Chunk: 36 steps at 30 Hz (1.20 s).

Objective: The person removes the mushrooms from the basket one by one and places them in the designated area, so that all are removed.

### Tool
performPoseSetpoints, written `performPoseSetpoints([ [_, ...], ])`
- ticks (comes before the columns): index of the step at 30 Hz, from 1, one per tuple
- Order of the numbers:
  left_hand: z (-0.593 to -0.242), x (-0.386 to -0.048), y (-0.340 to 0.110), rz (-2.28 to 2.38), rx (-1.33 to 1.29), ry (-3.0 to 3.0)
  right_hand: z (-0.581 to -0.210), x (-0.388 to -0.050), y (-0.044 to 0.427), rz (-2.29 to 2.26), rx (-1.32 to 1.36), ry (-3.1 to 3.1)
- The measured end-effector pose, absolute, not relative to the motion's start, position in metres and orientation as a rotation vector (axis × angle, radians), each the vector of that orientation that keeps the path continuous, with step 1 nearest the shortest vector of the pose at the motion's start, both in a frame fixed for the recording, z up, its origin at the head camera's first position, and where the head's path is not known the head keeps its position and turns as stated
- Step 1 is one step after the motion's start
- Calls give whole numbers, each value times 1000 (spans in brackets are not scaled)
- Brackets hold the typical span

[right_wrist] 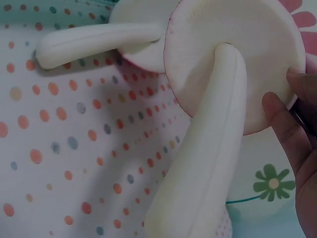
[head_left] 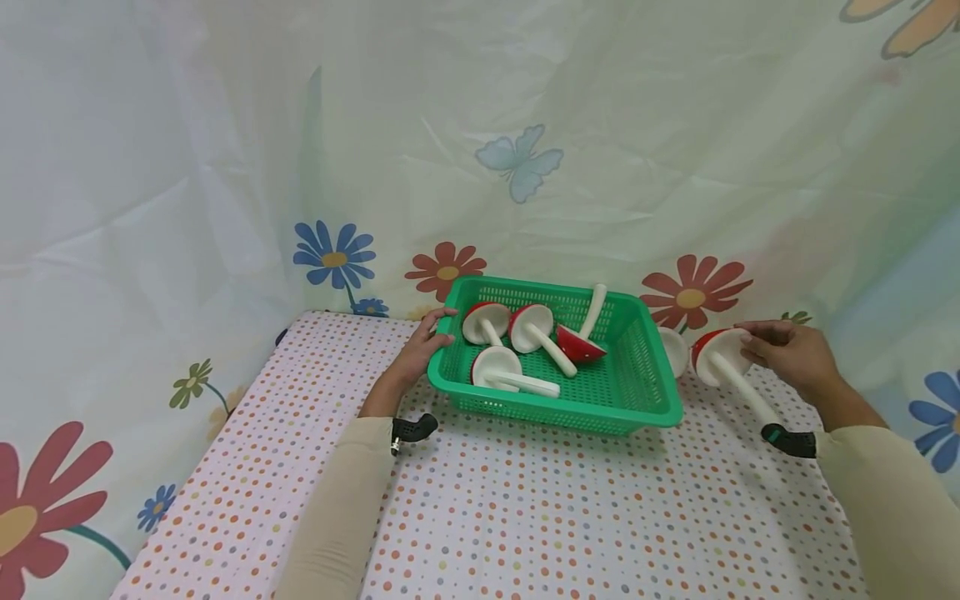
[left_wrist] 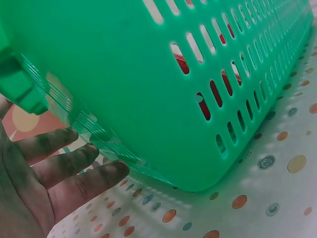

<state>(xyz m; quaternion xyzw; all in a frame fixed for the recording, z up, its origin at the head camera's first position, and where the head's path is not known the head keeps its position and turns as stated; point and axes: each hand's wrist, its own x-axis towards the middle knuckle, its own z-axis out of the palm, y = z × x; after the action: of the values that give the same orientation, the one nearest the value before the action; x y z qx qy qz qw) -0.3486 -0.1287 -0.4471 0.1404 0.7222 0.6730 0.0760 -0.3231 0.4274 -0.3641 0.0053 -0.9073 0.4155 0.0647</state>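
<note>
At the green plastic basket's (head_left: 555, 412) left end, my left hand (head_left: 420, 346) touches the rim. In the left wrist view, several fingers (left_wrist: 74, 168) extend fairly straight beside the basket wall (left_wrist: 114, 99); the thumb is out of sight there. My right hand (head_left: 798, 358) pinches the cap edge of a toy mushroom (head_left: 723, 358), red on top with a white underside, its pale stem slanting down toward me. Thumb and finger grip that cap (right_wrist: 262, 64) in the right wrist view. Behind it, another mushroom (right_wrist: 99, 39) lies on the table just right of the basket.
Several red-capped mushrooms (head_left: 531, 329) lie in the basket, mostly on its left and middle. A dotted cloth (head_left: 525, 517) covers the table. Behind stands a flower-printed curtain (head_left: 600, 208), close to the basket's far side.
</note>
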Motion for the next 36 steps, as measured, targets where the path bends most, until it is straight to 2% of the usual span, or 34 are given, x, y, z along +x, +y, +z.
performPoseSetpoints([
  [11,-424,-328,-127,2041,425,2125,-395,-321,432,1392,-36,-2729],
  [23,-447,-349,-128,2056,398,2114,-417,-323,429,1249,-202,-2755],
  [28,-449,-350,-127,2061,389,2130,-431,-324,431,1246,-351,-2775],
  [36,-448,-347,-126,2064,403,2151,-446,-324,432,1301,-394,-2804],
])
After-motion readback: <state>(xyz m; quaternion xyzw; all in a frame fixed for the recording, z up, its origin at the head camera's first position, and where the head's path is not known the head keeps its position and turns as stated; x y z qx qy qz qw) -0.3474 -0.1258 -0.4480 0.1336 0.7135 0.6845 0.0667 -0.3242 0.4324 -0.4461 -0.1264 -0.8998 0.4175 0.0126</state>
